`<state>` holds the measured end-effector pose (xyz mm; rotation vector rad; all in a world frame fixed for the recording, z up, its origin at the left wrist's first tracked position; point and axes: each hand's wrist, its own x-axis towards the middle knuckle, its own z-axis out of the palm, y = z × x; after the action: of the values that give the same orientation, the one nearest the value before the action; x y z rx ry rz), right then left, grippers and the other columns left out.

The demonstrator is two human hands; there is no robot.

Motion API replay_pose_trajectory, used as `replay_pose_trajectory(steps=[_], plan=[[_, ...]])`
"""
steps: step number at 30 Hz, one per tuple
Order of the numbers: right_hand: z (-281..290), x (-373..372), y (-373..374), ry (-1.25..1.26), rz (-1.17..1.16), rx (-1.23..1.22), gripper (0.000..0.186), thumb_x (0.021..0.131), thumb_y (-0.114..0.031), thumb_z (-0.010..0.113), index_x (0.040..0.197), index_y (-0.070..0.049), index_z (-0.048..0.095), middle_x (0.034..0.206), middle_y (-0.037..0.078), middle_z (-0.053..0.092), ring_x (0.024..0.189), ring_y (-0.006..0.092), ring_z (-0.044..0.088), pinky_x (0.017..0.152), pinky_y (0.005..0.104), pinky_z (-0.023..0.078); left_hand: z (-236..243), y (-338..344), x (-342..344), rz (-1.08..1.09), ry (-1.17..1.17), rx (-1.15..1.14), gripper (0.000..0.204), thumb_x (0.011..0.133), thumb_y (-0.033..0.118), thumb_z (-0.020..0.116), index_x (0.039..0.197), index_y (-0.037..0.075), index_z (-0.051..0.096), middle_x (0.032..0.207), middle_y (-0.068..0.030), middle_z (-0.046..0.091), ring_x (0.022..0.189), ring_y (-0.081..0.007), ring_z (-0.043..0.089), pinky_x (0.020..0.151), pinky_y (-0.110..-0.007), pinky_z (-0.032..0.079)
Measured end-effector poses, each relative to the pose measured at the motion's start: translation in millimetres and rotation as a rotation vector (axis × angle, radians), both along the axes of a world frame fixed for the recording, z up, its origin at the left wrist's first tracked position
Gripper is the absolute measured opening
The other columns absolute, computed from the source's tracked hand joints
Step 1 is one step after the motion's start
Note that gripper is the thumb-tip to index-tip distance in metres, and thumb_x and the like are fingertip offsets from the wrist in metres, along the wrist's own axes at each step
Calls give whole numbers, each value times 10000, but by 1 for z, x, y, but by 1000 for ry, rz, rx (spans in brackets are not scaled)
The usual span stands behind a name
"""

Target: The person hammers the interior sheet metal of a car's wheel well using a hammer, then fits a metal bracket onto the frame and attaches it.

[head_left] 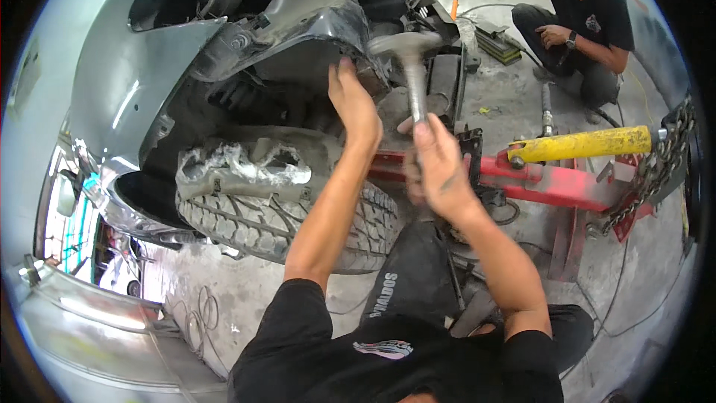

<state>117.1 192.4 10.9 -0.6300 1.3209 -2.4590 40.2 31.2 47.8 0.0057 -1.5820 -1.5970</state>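
My right hand (441, 168) is closed around the handle of a hammer (415, 89). The hammer stands head up, its wide head smeared by motion, in front of the damaged vehicle front. To its left, my left hand (356, 108) reaches up with fingers stretched out. Its fingertips are at the lower edge of a bent grey metal body panel (317, 26); whether they press on it cannot be told. Below my left forearm lies a knobby tire (261, 227), with a torn, whitish-edged grey part (246, 164) above it.
A red steel beam (552, 183) with a yellow cylinder (582, 144) and a chain (656, 160) extends to the right. Another person (578, 30) squats at the upper right. A grey fender (142, 67) curves at the left. Cables and hoses (201, 313) lie on the concrete floor.
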Motion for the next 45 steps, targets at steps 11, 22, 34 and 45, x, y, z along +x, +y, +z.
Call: replay_pose_trajectory(steps=[11, 22, 34, 45], plan=[[-9, -3, 13, -50, -20, 11, 448, 1098, -450, 427, 1139, -29, 573, 613, 11, 473, 416, 104, 424, 395, 280, 372, 4, 8, 7, -75, 40, 95, 330, 1074, 269, 483, 1051, -44, 587, 1061, -83, 618, 979, -160, 537, 916, -320, 432], [-17, -35, -11, -167, 36, -121, 343, 1098, -373, 430, 1076, -54, 557, 570, -2, 425, 391, 113, 402, 377, 299, 358, 1, 18, -5, -67, 31, 189, 448, 1069, 334, 470, 1252, -69, 533, 1262, -155, 592, 1111, -234, 571, 1005, -355, 442], [-77, -65, -14, -126, 34, -5, 406, 1084, -467, 464, 1041, -68, 531, 587, 2, 432, 403, 115, 402, 386, 292, 365, -4, 3, -5, -123, -87, -5, 541, 1071, 415, 425, 1455, 33, 424, 1504, -131, 444, 1348, -284, 433, 1140, -518, 321], [-71, -67, 6, 114, -93, 162, 395, 1091, -429, 452, 1076, -50, 561, 646, -11, 456, 506, 93, 453, 459, 279, 385, -7, 8, -1, -74, -82, 34, 561, 1051, 407, 460, 1443, 7, 435, 1461, -147, 472, 1307, -284, 472, 1107, -513, 367]])
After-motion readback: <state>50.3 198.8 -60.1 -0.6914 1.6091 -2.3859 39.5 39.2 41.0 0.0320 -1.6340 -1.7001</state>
